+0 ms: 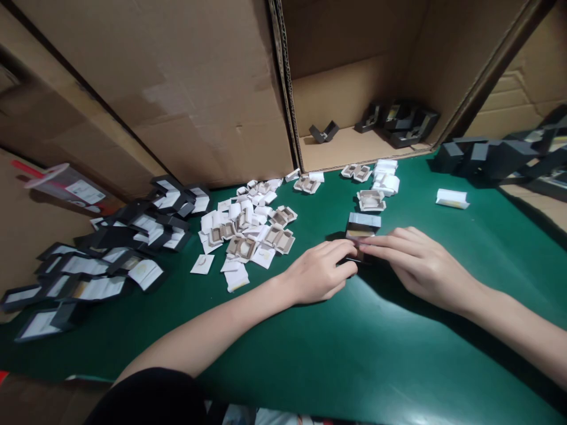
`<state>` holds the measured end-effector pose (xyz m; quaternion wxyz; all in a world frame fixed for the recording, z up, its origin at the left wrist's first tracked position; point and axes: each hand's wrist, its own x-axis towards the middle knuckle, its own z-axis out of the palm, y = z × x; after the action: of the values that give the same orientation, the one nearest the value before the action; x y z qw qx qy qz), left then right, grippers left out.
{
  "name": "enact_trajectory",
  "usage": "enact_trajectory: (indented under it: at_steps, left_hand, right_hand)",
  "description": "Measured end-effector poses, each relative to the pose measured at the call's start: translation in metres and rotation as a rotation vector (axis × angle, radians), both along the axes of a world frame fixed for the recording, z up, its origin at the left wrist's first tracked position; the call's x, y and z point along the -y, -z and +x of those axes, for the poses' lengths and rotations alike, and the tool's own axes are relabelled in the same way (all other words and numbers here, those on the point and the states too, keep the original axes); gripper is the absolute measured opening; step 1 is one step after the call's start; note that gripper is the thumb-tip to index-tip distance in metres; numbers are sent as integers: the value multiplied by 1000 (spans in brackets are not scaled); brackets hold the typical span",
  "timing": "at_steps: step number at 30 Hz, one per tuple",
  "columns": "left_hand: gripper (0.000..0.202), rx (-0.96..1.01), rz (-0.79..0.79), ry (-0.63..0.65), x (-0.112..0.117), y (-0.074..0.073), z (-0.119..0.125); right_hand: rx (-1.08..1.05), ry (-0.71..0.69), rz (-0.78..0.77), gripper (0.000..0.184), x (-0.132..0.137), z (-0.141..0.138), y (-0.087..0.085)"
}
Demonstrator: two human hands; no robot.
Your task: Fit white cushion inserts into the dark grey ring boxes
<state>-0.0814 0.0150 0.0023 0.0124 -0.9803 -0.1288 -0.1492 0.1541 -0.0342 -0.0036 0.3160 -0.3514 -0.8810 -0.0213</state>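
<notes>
A small dark hinged box [364, 221] stands on the green table with its lid raised and a pale inner lining showing. My left hand [321, 271] is closed on the near left side of the box, fingers bent around it. From the right, my right hand [419, 265] reaches over, its fingers held together and their tips at the box's near part. My fingers cover most of the base, and the right thumb is hidden. Just behind the box lies a folded white card insert [371, 200], with more white inserts [386, 180] beyond it.
Loose white and grey card inserts [248, 224] are heaped left of centre. Open black boxes [133, 236] pile up at the far left beside a clear plastic cup [73, 188]. A cardboard carton [358, 88] at the back holds several black boxes [407, 123]; more black boxes [487, 156] stand at right.
</notes>
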Motion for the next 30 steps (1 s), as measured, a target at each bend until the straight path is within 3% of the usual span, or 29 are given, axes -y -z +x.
enact_trajectory:
  at_steps: [11, 30]
  left_hand:
    - [23, -50, 44, -35, 2, 1, 3]
    - [19, -10, 143, -58, 6, 5, 7]
  right_hand:
    - [51, 73, -60, 41, 1, -3, 4]
    - [230, 244, 60, 35, 4, -13, 6]
